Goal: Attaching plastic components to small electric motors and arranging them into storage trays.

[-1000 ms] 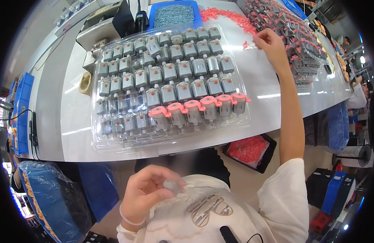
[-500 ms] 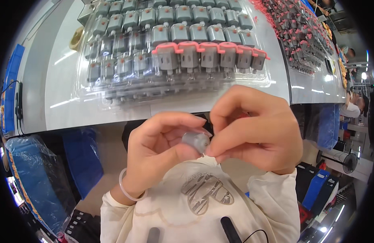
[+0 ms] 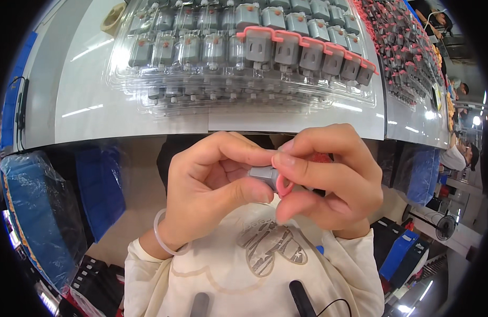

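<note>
Between the thumb and fingers of my left hand (image 3: 199, 190) is a small grey motor (image 3: 263, 175), held above my lap in front of the table edge. A coral-pink plastic ring (image 3: 284, 186) sits against the motor's right end. My right hand (image 3: 341, 182) closes on that ring from the right, index finger on top and thumb below it. More reddish pieces (image 3: 321, 158) show partly inside my right hand's curled fingers; their shape is hidden. Whether the ring is fully seated on the motor, I cannot tell.
A clear plastic tray (image 3: 119, 84) on the white table (image 3: 164, 120) holds rows of grey motors. Its nearer right row carries coral-pink clips (image 3: 310, 43). At the right lies a large batch of motors with pink parts (image 3: 402, 58). A beige tape roll (image 3: 113, 18) stands at the left.
The motor has turned in my left hand, and a pink ring now shows at its right end. My right fingers have shifted onto the ring. The tray appears higher in view.
</note>
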`<state>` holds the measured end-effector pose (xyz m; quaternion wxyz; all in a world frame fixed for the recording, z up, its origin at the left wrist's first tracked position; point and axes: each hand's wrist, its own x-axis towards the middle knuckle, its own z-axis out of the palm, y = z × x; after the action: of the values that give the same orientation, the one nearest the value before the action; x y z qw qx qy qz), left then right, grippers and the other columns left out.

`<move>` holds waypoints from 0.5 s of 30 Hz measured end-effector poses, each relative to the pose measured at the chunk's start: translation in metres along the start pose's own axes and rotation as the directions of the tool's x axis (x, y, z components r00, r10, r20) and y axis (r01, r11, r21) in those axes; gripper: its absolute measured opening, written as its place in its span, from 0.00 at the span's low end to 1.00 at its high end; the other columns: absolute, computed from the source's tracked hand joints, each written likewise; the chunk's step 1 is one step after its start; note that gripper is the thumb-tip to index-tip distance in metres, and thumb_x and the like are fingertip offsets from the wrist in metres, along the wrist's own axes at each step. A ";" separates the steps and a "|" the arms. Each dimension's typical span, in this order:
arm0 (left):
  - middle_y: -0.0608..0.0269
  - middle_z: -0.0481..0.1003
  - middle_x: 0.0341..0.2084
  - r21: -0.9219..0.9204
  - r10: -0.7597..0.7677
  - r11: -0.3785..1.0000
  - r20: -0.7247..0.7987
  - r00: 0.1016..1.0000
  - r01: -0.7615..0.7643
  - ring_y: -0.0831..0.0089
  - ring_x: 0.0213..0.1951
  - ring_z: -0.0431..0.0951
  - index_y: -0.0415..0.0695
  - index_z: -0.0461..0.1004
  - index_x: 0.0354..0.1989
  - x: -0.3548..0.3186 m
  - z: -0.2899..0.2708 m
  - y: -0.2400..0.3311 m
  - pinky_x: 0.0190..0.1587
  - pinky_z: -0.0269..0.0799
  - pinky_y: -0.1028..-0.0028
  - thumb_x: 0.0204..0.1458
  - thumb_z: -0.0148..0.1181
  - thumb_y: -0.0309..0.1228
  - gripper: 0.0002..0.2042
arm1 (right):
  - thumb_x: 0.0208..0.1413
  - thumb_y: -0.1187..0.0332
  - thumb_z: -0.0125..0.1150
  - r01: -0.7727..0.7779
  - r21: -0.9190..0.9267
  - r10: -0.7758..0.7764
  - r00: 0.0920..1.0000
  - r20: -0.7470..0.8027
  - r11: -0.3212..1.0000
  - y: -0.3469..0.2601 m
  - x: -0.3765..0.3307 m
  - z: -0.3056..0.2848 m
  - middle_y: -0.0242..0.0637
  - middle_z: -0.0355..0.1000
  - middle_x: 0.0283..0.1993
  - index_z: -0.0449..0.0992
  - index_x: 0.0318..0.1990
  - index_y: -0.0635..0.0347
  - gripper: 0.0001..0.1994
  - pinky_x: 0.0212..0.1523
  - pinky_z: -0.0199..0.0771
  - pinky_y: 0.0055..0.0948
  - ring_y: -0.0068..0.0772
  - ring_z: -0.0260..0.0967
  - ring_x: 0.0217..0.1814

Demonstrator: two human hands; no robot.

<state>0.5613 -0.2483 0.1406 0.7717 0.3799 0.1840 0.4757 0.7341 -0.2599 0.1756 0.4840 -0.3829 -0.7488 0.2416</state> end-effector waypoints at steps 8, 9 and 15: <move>0.53 0.71 0.36 -0.014 0.031 0.999 0.035 0.999 -0.030 0.70 0.40 0.74 0.31 0.66 0.41 0.000 -0.001 -0.006 0.43 0.73 0.73 0.40 0.61 0.13 0.17 | 0.39 0.54 0.65 0.223 0.010 -0.223 0.972 0.075 0.975 0.035 0.002 -0.004 0.33 0.65 0.32 0.77 0.32 0.54 0.16 0.24 0.58 0.21 0.25 0.59 0.27; 0.53 0.71 0.36 -0.060 0.043 0.997 0.007 0.999 -0.042 0.70 0.40 0.74 0.32 0.65 0.42 0.002 0.004 -0.003 0.43 0.73 0.73 0.40 0.61 0.13 0.18 | 0.41 0.53 0.64 0.252 0.052 -0.255 0.964 0.072 0.966 0.039 0.002 -0.003 0.32 0.65 0.31 0.77 0.32 0.52 0.15 0.25 0.56 0.23 0.27 0.58 0.27; 0.56 0.72 0.28 0.184 0.040 0.983 -0.240 0.970 0.005 0.71 0.31 0.75 0.37 0.62 0.36 0.009 0.020 0.004 0.33 0.72 0.79 0.36 0.70 0.27 0.23 | 0.41 0.56 0.64 0.279 0.040 -0.281 0.959 0.043 0.959 0.042 0.006 -0.001 0.30 0.64 0.29 0.76 0.31 0.48 0.11 0.27 0.56 0.26 0.29 0.55 0.29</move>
<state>0.5765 -0.2477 0.1571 0.7009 0.3900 0.3165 0.5064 0.7481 -0.2304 0.1486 0.5014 -0.2590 -0.8028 0.1926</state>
